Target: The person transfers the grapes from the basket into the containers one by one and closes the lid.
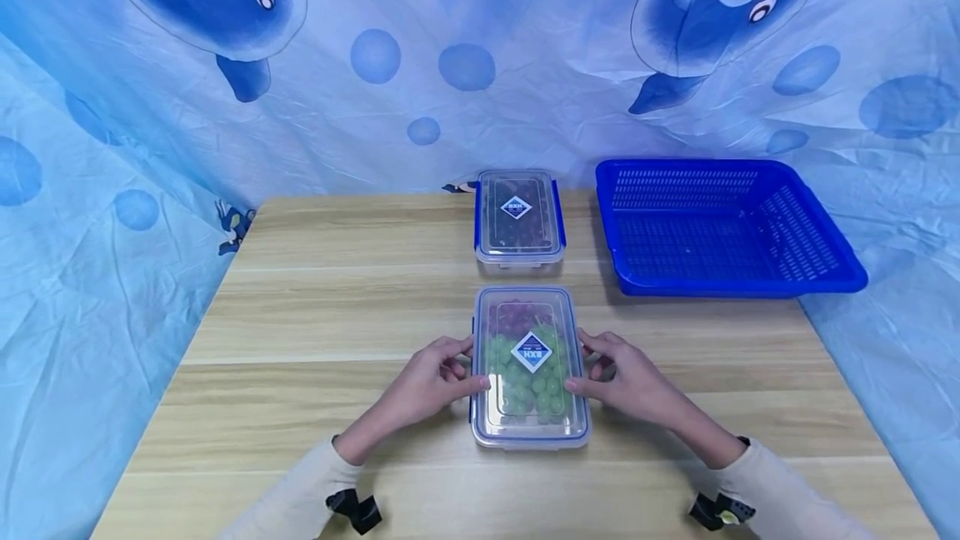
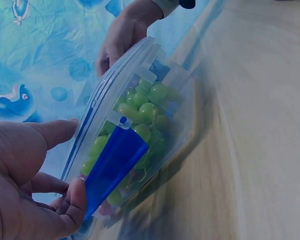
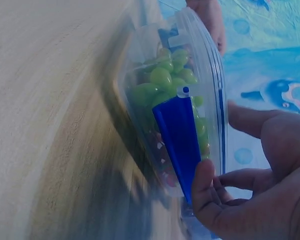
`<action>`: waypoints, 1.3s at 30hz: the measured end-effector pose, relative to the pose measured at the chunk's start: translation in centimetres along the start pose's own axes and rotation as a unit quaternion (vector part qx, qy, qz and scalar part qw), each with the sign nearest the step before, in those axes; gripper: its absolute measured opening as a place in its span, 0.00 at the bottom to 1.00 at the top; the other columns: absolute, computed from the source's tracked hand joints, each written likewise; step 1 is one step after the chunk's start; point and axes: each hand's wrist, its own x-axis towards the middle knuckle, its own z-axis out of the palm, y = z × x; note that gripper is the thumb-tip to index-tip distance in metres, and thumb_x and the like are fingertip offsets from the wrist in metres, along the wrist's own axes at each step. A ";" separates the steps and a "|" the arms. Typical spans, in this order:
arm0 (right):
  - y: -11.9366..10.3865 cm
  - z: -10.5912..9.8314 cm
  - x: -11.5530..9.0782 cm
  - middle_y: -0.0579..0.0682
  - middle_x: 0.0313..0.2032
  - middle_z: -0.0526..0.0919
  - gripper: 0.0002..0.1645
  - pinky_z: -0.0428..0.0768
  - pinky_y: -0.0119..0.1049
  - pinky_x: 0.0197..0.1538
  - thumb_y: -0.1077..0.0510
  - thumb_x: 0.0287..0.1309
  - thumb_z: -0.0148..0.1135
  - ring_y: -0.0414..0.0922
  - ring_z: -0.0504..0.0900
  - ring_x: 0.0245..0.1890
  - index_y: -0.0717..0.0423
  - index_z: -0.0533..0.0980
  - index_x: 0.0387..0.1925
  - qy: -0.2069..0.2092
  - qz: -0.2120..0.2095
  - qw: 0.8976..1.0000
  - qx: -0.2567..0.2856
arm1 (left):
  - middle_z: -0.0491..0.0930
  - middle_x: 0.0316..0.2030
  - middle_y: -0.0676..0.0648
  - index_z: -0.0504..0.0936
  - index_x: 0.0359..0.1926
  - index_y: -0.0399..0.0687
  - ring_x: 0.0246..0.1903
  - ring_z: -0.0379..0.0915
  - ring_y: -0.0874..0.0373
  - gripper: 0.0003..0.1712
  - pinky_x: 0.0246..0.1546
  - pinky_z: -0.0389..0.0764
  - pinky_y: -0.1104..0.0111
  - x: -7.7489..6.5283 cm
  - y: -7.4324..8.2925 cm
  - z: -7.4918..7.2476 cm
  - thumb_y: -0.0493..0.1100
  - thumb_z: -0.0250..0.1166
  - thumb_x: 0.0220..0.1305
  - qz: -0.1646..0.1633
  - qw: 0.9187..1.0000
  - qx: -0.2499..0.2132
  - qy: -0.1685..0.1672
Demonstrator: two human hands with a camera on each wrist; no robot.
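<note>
In the head view, a clear lidded food container (image 1: 531, 432) holding green and dark red grapes (image 1: 525, 386) lies flat on the table between both hands. My left hand (image 1: 438, 377) grips its left side, thumb on the lid's edge and curled fingers at a blue side latch (image 2: 115, 167). Matching it on the opposite side, my right hand (image 1: 626, 377) has its thumb on the lid and its fingertips against the other blue latch (image 3: 179, 142). Both latches tilt outward from the container wall in the wrist views. The lid sits on top.
Behind it stands a second clear container (image 1: 519, 236) with blue side latches and dark contents. A blue plastic basket (image 1: 626, 282) is at the back right of the wooden table (image 1: 322, 298). A blue dolphin-print cloth (image 1: 525, 123) hangs beyond the table.
</note>
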 end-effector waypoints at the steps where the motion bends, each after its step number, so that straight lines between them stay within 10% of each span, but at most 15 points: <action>1: 0.1 0.0 0.0 0.53 0.44 0.77 0.52 0.84 0.33 0.29 0.47 0.56 0.77 0.46 0.78 0.37 0.67 0.64 0.73 -0.003 0.001 1.000 0.004 | 0.79 0.40 0.46 0.73 0.68 0.32 0.36 0.75 0.58 0.41 0.35 0.84 0.71 0.0 0.0 0.0 0.50 0.76 0.60 -0.002 1.000 -0.003 -0.001; 22: 0.3 -0.2 0.0 0.51 0.38 0.73 0.66 0.70 0.29 0.29 0.38 0.43 0.82 0.45 0.69 0.34 0.65 0.60 0.75 -0.016 -0.048 0.995 -0.085 | 0.80 0.39 0.48 0.74 0.67 0.30 0.35 0.75 0.58 0.40 0.34 0.84 0.71 0.3 0.0 -0.1 0.49 0.76 0.60 -0.001 1.000 0.013 -0.007; 39: 1.3 0.4 -0.6 0.57 0.48 0.74 0.65 0.77 0.32 0.40 0.40 0.45 0.82 0.49 0.74 0.42 0.55 0.58 0.79 -0.001 -0.024 0.999 -0.030 | 0.82 0.48 0.45 0.72 0.69 0.33 0.39 0.81 0.57 0.43 0.37 0.87 0.69 0.1 -0.4 0.6 0.47 0.78 0.57 -0.040 0.997 -0.058 0.012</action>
